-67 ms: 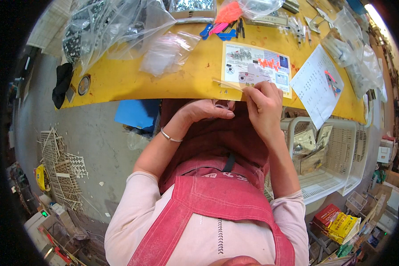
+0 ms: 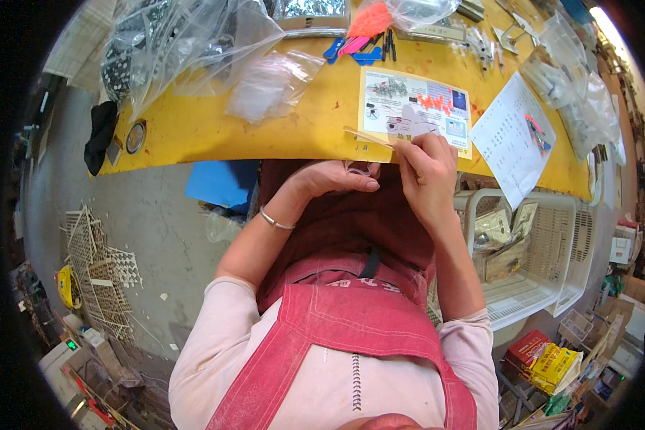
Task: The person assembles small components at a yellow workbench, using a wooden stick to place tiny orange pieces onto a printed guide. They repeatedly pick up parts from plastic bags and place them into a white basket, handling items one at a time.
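Above the table's front edge, my right hand point(image 2: 430, 172) is closed, thumb and finger pinching the end of a thin, pale see-through strip point(image 2: 369, 137). The strip points left over a printed colour sheet point(image 2: 380, 93). Bright orange small pieces point(image 2: 435, 104) lie on that sheet. My left hand point(image 2: 333, 178) is just below the edge, its fingers curled around a shiny piece of clear plastic point(image 2: 360, 168); most of it is hidden by the fingers. Whether strip and plastic are one thing, I cannot tell. Two tiny metallic bits point(image 2: 361, 148) lie near the edge.
On the yellow table point(image 2: 193, 140) lie small clear zip bags point(image 2: 272, 89), large clear plastic bags point(image 2: 186, 50), blue and pink pieces point(image 2: 355, 50) and a white paper point(image 2: 509, 136). White plastic baskets point(image 2: 523, 287) stand below at right. Pale lattice scraps point(image 2: 100, 272) lie on the floor at left.
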Motion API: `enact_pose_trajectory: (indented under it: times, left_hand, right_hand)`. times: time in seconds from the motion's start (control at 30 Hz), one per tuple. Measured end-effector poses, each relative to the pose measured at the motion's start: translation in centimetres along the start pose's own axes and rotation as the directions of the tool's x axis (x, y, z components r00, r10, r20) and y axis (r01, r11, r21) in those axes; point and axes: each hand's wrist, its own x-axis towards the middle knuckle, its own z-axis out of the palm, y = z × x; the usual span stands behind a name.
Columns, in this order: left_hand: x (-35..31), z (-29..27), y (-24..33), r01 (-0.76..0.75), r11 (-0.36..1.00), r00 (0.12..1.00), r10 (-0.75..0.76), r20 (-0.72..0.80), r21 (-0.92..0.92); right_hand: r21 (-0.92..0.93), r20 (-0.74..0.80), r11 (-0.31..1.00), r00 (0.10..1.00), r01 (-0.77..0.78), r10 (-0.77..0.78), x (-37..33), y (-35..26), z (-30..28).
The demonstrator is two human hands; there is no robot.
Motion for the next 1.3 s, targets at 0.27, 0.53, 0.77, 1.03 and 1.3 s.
enact_pose_trajectory:
  times: [0.27,0.53,0.77,1.03,1.3]
  left_hand:
    - [-0.1,-0.2,-0.7,0.017,0.999,0.996,-0.021,-0.089,-0.048]
    - [-0.1,-0.7,-1.3,0.015,0.999,0.998,-0.018,-0.063,-0.050]
    - [-0.5,-0.6,-0.6,-0.005,1.000,0.996,0.004,-0.091,-0.010]
    - [-1.0,-1.5,-0.6,0.022,0.997,0.996,-0.016,-0.090,0.069]
    - [-1.5,-1.8,-0.2,0.092,0.987,0.994,-0.083,-0.070,0.135]
  right_hand:
    - [0.058,-0.015,0.996,0.998,-0.066,0.067,-2.2,-0.8,0.1]
    - [0.108,-0.016,0.989,0.995,-0.097,0.099,-3.0,-2.1,0.6]
    - [0.105,0.020,0.989,0.995,-0.104,0.103,-3.4,-2.5,0.2]
    - [0.094,0.067,0.992,0.994,-0.087,0.081,-3.3,-2.2,-0.6]
    - [0.073,0.059,0.996,0.997,-0.051,0.046,-3.3,-2.2,-1.4]
